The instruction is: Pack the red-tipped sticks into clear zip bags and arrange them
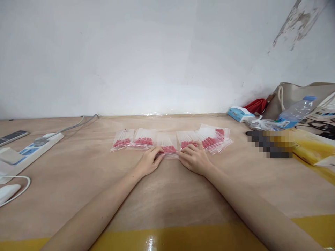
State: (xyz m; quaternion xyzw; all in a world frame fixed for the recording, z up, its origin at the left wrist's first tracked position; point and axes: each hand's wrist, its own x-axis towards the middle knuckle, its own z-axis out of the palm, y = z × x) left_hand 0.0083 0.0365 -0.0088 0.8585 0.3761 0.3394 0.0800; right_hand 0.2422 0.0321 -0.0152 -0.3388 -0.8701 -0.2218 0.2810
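Observation:
Several small clear plastic bags lie in a row across the table, each holding slim pale sticks with red ends. The middle plastic bag lies flat between my hands. My left hand is closed, thumb and fingers pinching its lower left corner. My right hand has its fingers together at the lower right corner of the same bag. Its upper fingers partly cover the neighbouring bag. To the left lie two more bags. At the right, a stack of bags overlaps untidily.
On the left are a power strip with a grey cable, a phone and a white charger. On the right stand a tissue pack, a plastic bottle, a grey bag and a yellow package. A wall rises behind.

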